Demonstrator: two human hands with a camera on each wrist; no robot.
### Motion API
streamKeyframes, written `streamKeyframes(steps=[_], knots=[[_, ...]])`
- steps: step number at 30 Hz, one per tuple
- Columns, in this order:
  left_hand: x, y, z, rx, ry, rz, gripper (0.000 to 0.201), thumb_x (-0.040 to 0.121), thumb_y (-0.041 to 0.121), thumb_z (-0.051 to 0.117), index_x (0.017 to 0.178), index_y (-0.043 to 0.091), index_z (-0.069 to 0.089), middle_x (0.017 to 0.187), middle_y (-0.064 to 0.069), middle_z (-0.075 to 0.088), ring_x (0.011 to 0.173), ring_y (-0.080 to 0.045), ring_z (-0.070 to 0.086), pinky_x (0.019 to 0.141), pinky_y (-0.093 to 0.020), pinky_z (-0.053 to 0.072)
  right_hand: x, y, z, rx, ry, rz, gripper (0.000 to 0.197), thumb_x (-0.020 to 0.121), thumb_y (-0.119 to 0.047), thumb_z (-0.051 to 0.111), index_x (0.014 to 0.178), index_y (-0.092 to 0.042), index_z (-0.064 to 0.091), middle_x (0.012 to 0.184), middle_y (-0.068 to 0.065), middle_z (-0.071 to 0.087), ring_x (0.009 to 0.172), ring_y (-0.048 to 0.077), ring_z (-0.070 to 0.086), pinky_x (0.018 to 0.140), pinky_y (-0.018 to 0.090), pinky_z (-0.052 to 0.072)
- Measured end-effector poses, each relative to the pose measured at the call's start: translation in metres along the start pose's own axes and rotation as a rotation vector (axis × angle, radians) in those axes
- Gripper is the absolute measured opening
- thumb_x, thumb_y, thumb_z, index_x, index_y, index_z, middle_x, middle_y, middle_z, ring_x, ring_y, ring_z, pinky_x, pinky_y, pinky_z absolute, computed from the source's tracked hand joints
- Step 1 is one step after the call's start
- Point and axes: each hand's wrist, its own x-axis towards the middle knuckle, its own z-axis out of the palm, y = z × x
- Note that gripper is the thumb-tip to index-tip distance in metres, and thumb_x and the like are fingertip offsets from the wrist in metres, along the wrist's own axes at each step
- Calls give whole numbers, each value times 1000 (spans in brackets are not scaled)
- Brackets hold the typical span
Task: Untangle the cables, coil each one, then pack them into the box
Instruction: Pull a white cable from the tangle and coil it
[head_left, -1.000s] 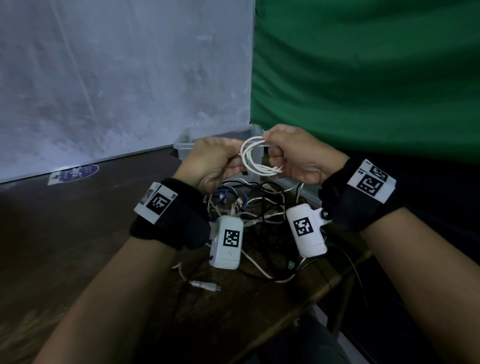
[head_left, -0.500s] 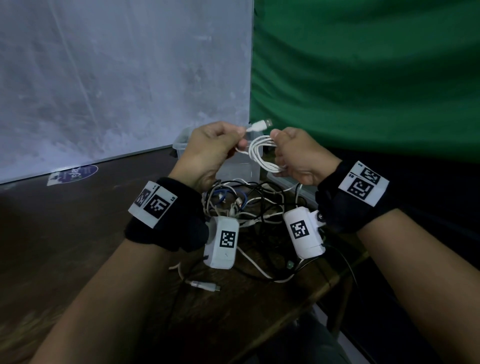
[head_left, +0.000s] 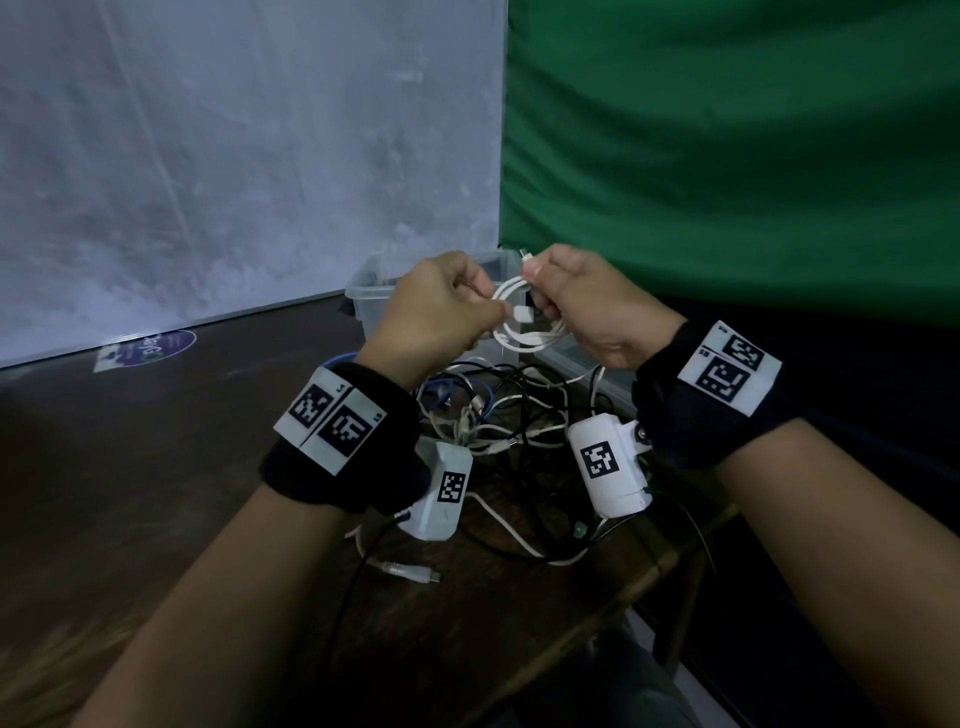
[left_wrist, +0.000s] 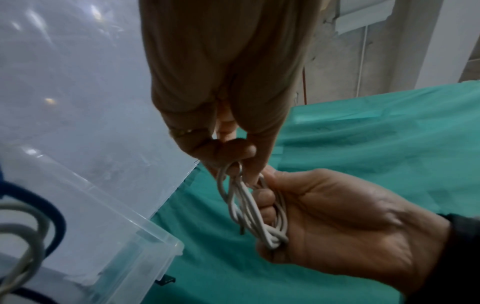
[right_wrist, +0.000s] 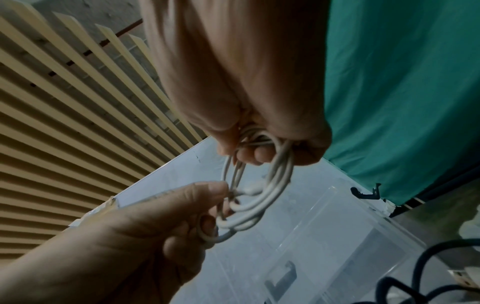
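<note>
A small coil of white cable (head_left: 524, 335) hangs in the air between both hands, above the tangle of cables (head_left: 498, 410) on the dark table. My right hand (head_left: 540, 293) grips the coil's right side, and a metal plug tip (head_left: 526, 256) sticks up past its thumb. My left hand (head_left: 498, 312) pinches the cable's white plug end (head_left: 522, 313) against the loops. The left wrist view shows the coil (left_wrist: 249, 214) lying in the right hand's curled fingers (left_wrist: 265, 197). In the right wrist view the left hand's fingers (right_wrist: 207, 222) hook the loops (right_wrist: 259, 185). The clear plastic box (head_left: 369, 291) stands just behind the hands.
The tangle holds black, white and blue cables. A loose white connector (head_left: 410, 569) lies near the table's front. The table's edge (head_left: 649, 571) runs diagonally at the right. A green cloth (head_left: 727, 156) hangs behind the box, and a purple sticker (head_left: 150, 348) lies far left.
My left hand has brought the plug end down from above the coil to the front of the loops. The right hand kept its grip on the coil.
</note>
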Motion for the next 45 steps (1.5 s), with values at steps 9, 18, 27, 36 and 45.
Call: streamKeyframes(steps=[9,18,27,36,45], knots=[[-1,-2,-4,-249,-147,-59,15,87,0,61,83,9,50,59,-3,67,49,-3,60,51,-13,46,-1,-2,-1,56,-103,-15,21,99,-12,46,80,-16,55,65,1,48,57,8,43,58,19,37],[3,-11,-2,-160,-89,-54,18,90,10,60,81,17,46,52,6,60,49,-5,48,50,-17,36,-5,-4,0,122,-184,-37,24,99,-5,42,78,-10,53,70,6,57,51,4,50,53,14,42],[6,-7,-8,-500,-291,-288,46,61,27,79,103,9,71,109,-18,63,88,-22,47,64,-24,24,-1,0,-2,187,-153,20,22,99,-3,42,83,-9,56,83,17,61,49,4,49,50,19,40],[9,-1,-10,-709,-228,-594,22,94,18,53,76,13,66,59,3,66,48,-4,59,67,-18,39,-3,-2,-4,212,-215,-15,23,97,-1,43,82,-7,60,76,8,61,52,6,51,49,18,41],[5,2,-10,-802,-269,-607,22,94,-1,43,84,3,62,65,-6,64,52,-9,59,52,-18,51,-7,-2,0,250,-272,-1,21,98,-3,42,85,-2,58,71,8,52,45,3,40,44,13,36]])
